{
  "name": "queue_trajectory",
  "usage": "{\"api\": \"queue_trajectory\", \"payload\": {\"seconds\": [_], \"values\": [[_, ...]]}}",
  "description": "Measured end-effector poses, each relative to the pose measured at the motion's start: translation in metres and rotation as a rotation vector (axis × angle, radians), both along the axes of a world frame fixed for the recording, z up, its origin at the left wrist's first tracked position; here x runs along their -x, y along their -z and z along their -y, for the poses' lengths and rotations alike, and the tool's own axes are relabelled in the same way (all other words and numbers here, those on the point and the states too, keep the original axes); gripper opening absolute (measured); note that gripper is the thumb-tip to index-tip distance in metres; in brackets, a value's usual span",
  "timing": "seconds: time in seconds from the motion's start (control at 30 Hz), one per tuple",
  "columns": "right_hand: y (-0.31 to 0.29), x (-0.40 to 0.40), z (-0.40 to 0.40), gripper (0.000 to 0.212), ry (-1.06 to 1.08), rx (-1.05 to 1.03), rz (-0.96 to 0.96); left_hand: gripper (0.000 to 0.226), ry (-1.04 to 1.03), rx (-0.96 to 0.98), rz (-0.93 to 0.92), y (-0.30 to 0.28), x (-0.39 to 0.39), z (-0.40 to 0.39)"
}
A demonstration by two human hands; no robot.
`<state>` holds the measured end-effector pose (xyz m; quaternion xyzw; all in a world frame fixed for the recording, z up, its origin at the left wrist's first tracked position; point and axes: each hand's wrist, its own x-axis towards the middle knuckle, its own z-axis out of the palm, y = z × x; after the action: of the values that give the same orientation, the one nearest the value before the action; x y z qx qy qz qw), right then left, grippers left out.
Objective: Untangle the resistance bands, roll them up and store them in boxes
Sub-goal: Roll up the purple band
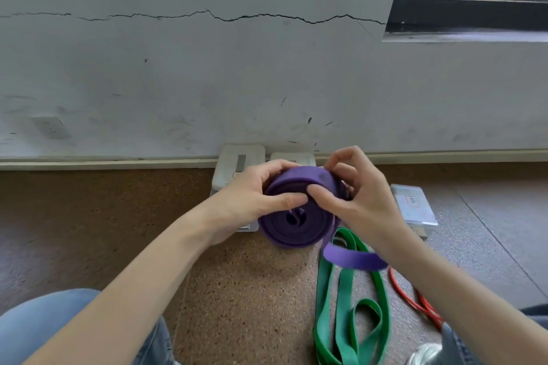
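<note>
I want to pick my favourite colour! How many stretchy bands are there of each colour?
Purple band, being rolled up in the left hand and right hand: 1
Green band, loose on the floor: 1
Red band, thin, partly hidden by the right arm: 1
Total: 3 bands

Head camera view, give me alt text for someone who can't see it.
Both hands, left and right, grip a nearly rolled purple band, its loose tail hanging at the right. A green band and a red band lie unrolled on the floor, with boxes by the wall.
</note>
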<state>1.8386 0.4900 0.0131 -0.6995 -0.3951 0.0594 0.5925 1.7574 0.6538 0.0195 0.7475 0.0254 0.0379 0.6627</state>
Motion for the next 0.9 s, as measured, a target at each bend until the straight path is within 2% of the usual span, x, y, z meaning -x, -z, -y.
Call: {"api": "queue_trajectory", "payload": {"seconds": [0.07, 0.13, 0.23, 0.3, 0.47, 0.6, 0.67, 0.77, 0.9], "values": [[-0.001, -0.002, 0.002, 0.027, 0.02, -0.049, -0.053, 0.044, -0.013, -0.023, 0.028, 0.0, 0.001, 0.002], [0.001, -0.003, 0.003, 0.032, -0.011, -0.096, -0.167, 0.041, -0.126, 0.02, 0.076, -0.001, -0.001, 0.003], [0.009, 0.004, 0.0, 0.039, -0.082, -0.039, -0.265, 0.043, -0.327, 0.404, 0.15, -0.013, -0.007, -0.006], [0.012, 0.013, -0.006, 0.042, -0.133, -0.031, -0.29, 0.049, -0.394, 0.507, 0.2, -0.019, -0.008, -0.007], [0.013, 0.016, -0.01, 0.045, -0.082, -0.065, -0.342, 0.049, -0.443, 0.639, 0.172, -0.01, -0.007, 0.011], [0.016, 0.012, -0.006, 0.044, -0.08, -0.095, -0.424, 0.044, -0.396, 0.697, 0.11, 0.002, -0.007, 0.017], [0.011, 0.006, -0.002, 0.043, -0.084, -0.114, -0.464, 0.049, -0.337, 0.663, 0.075, 0.003, -0.005, 0.011], [-0.001, -0.003, 0.004, 0.037, -0.075, -0.14, -0.425, 0.055, -0.253, 0.442, 0.036, -0.001, -0.002, -0.006], [-0.008, -0.005, 0.005, 0.03, -0.154, -0.09, -0.36, 0.042, -0.112, 0.203, -0.045, -0.001, 0.001, -0.012]]}}
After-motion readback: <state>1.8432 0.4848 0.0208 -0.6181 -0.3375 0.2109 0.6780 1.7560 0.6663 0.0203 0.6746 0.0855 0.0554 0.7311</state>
